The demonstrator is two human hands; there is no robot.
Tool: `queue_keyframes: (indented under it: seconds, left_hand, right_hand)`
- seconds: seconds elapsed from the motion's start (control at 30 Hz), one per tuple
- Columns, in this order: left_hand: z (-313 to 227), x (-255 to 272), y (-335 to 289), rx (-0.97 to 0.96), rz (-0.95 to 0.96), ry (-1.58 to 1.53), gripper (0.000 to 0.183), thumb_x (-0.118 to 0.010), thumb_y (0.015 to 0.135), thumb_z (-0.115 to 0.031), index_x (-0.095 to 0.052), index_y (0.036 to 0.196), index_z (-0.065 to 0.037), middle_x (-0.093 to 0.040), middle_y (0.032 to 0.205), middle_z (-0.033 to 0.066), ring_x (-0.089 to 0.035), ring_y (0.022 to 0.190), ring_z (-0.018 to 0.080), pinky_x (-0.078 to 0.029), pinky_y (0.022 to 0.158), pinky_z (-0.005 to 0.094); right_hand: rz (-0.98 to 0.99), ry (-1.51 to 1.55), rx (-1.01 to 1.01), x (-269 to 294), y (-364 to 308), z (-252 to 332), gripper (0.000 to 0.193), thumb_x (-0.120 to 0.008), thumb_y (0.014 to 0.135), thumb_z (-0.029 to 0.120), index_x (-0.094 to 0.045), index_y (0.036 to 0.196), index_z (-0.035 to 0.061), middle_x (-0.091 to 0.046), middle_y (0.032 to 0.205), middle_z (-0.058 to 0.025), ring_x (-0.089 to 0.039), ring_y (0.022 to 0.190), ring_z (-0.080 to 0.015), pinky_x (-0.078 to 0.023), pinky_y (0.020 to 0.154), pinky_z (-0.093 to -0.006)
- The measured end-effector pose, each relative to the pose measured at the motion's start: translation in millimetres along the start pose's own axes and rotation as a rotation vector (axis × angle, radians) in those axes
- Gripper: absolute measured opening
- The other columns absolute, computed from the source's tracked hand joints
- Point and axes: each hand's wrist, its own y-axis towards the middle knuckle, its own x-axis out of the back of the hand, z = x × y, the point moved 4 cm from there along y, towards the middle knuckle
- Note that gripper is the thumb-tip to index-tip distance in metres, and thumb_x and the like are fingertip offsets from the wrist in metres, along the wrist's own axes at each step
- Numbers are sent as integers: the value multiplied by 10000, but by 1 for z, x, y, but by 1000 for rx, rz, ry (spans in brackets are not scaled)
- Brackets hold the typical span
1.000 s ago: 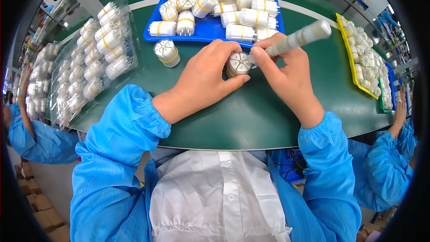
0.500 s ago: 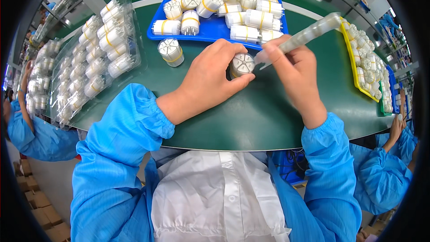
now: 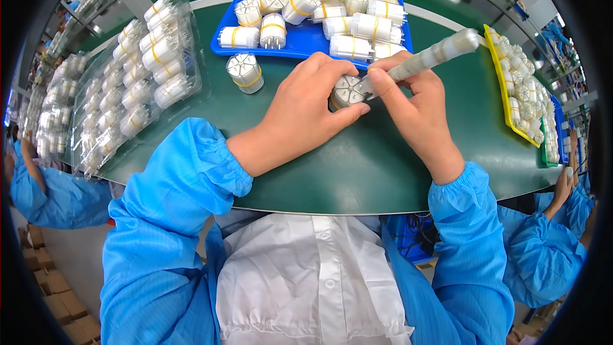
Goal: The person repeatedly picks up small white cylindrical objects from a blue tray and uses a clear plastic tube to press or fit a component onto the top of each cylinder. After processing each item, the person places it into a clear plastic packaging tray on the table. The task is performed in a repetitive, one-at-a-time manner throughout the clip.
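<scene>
My left hand (image 3: 300, 105) is closed around a white cylinder (image 3: 347, 92) standing on the green table, its thumb at the near side and fingers at the far side. The cylinder's round top is split into wedge-shaped segments. In my right hand (image 3: 418, 112) is a long, pale, translucent rod-shaped tool (image 3: 440, 52), slanting up to the right. Its lower tip meets the right part of the cylinder's top; my fingers partly hide that end. A similar white cylinder with a yellow band (image 3: 245, 73) stands alone to the left of my left hand.
Just beyond my hands, a blue tray (image 3: 295, 43) bears many banded white cylinders. Clear plastic trays (image 3: 196, 80) of cylinders stand at the left, and a yellow tray (image 3: 500, 86) of them at the right. Co-workers in blue sleeves (image 3: 60, 198) sit at both sides.
My right hand has shifted slightly, bringing the tool's tip onto the cylinder's top. The tool's upper end has dropped a little to the left. My left hand keeps its hold.
</scene>
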Motion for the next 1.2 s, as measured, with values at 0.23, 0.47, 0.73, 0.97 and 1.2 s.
queue_keyframes:
  seconds: [0.23,0.47,0.73,0.97,1.2]
  left_hand:
    - [4,-4,-5,33,-15,-233,569,-787,785,-109,-527,1286,-35,-631,1111,102,-616,983,204,-502,849,306]
    - [4,-5,-2,61,40,75,575,-783,787,-107,-520,1292,-24,-628,1111,107,-617,1012,216,-502,855,307]
    - [7,-6,-5,34,40,-237,641,-769,793,-88,-461,1349,-13,-658,1175,142,-643,1064,248,-507,895,330]
    - [6,-5,0,51,65,86,677,-778,784,-99,-452,1374,-37,-651,1192,134,-626,1079,244,-497,892,344]
    - [8,-4,-6,41,54,-164,669,-740,786,-62,-448,1387,-49,-640,1214,127,-619,1087,219,-490,892,335]
  right_hand:
    - [-12,43,-34,2,1,-3,190,-707,935,177,-694,974,-9,-689,844,-58,-627,752,-119,-508,668,-285]
    - [37,-103,29,-2,-1,-1,202,-704,941,184,-693,988,-13,-692,845,-70,-637,765,-125,-513,670,-281]
    - [13,63,-66,3,2,-5,218,-706,941,191,-692,1002,-17,-695,870,-67,-643,784,-126,-512,691,-274]
    - [58,31,-68,-2,1,-8,225,-707,940,194,-692,1030,-12,-687,868,-60,-610,772,-110,-502,712,-264]
    - [-4,156,-87,4,2,-8,216,-701,945,187,-693,1032,-10,-694,890,-62,-627,802,-111,-510,716,-272]
